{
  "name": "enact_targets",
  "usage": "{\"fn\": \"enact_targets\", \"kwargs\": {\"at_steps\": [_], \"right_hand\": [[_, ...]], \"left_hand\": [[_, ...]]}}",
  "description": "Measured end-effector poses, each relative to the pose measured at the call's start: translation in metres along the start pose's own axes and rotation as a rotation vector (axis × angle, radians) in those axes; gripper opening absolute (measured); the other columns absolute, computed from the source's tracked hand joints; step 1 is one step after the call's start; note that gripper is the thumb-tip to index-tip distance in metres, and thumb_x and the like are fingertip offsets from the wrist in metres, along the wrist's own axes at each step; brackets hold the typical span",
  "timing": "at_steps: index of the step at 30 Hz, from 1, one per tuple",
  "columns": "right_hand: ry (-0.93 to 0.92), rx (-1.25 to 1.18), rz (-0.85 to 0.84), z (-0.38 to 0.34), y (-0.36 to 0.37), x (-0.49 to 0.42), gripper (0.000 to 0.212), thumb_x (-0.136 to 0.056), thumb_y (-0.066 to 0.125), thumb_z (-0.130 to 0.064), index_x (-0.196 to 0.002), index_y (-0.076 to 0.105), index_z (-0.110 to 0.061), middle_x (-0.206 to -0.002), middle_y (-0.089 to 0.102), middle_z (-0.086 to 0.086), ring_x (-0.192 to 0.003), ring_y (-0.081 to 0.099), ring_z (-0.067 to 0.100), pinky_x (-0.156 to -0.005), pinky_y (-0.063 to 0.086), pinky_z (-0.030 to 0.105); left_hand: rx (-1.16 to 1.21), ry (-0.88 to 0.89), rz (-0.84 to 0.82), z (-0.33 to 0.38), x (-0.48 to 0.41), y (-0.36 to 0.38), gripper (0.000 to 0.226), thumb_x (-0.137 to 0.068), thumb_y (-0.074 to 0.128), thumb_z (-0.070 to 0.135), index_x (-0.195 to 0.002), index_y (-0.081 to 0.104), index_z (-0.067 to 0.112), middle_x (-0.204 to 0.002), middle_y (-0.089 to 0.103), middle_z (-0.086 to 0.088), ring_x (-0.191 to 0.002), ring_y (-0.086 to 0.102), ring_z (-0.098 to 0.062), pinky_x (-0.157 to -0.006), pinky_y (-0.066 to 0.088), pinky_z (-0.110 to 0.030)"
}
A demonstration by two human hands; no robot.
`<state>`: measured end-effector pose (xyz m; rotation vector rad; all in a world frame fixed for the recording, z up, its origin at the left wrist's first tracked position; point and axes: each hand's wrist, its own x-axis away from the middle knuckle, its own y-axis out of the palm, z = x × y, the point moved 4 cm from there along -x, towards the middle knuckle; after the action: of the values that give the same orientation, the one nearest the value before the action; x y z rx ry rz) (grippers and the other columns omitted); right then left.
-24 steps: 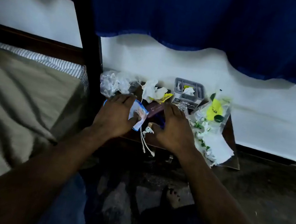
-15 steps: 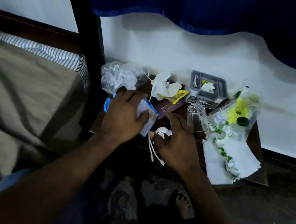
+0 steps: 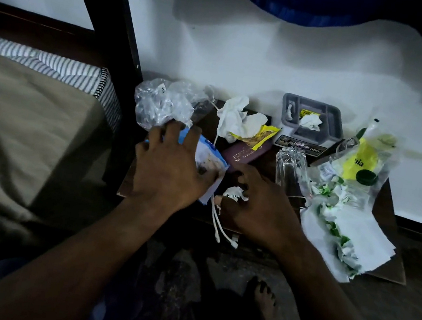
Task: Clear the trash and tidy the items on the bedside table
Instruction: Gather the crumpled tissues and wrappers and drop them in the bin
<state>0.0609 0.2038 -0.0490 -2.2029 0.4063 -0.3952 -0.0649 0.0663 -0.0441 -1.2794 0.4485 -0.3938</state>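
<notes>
left hand (image 3: pixel 167 169) grips the blue wrapper (image 3: pixel 211 160) at the bedside table's (image 3: pixel 208 123) front left. right hand (image 3: pixel 261 203) curls over a paper scrap (image 3: pixel 235 192) (hold unclear). best to pinch it clear of the white cable (image 3: pixel 217 224).

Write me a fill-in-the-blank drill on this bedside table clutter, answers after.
The left hand grips a white and ____ packet.
The right hand pinches a paper scrap; beside it the white cable hangs off the ____ edge of the table.
A ____ wrapper overlaps the maroon booklet.
Missing: blue; front; yellow.
</notes>
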Motion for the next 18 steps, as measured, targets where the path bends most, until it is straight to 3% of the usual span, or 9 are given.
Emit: {"fn": "enact_targets", "kwargs": {"at_steps": [4,9,13,16,18], "right_hand": [[0.02,-0.03,0.01,-0.004,0.006,-0.005,0.071,-0.079,0.075,-0.057,-0.139,0.045,-0.036,-0.126,0.071,-0.004,-0.113,0.069,0.019,-0.093,0.057,0.04],[0.004,-0.051,0.018,-0.008,0.011,-0.007,0.072,-0.079,0.075,-0.057,-0.142,0.043,-0.039,-0.125,0.071,-0.008,-0.114,0.068,0.015,-0.095,0.055,0.036],[0.005,-0.049,0.039,-0.01,0.007,-0.009,0.075,-0.081,0.076,-0.053,-0.146,0.041,-0.037,-0.127,0.07,-0.008,-0.113,0.068,0.017,-0.097,0.055,0.038],[-0.01,-0.066,0.066,-0.013,0.003,-0.008,0.07,-0.082,0.077,-0.05,-0.143,0.043,-0.039,-0.122,0.07,-0.012,-0.108,0.069,0.015,-0.094,0.056,0.038],[-0.021,-0.081,0.069,-0.015,0.001,-0.008,0.068,-0.083,0.077,-0.049,-0.143,0.045,-0.038,-0.121,0.071,-0.014,-0.107,0.069,0.014,-0.094,0.056,0.039]], "left_hand": [[-0.006,-0.005,-0.158,0.002,0.006,0.017,0.095,-0.079,0.066,0.068,-0.157,0.021,0.036,-0.161,0.02,-0.006,-0.142,0.03,-0.04,-0.11,0.039,-0.058],[-0.003,0.055,-0.088,0.005,0.008,0.016,0.1,-0.077,0.077,0.046,-0.157,0.018,0.035,-0.155,0.023,-0.01,-0.132,0.043,-0.037,-0.104,0.042,-0.05],[0.09,0.084,0.015,0.007,0.004,0.002,0.09,-0.071,0.073,0.03,-0.153,0.036,0.03,-0.144,0.038,-0.012,-0.108,0.06,-0.037,-0.089,0.051,-0.042],[0.185,0.108,0.15,0.006,0.002,-0.013,0.077,-0.07,0.063,0.031,-0.146,0.049,0.028,-0.131,0.051,-0.009,-0.092,0.065,-0.034,-0.073,0.054,-0.037],[0.333,0.058,0.206,-0.001,-0.003,-0.021,0.064,-0.074,0.059,0.03,-0.138,0.057,0.029,-0.124,0.06,-0.005,-0.091,0.067,-0.029,-0.075,0.056,-0.035]]}}
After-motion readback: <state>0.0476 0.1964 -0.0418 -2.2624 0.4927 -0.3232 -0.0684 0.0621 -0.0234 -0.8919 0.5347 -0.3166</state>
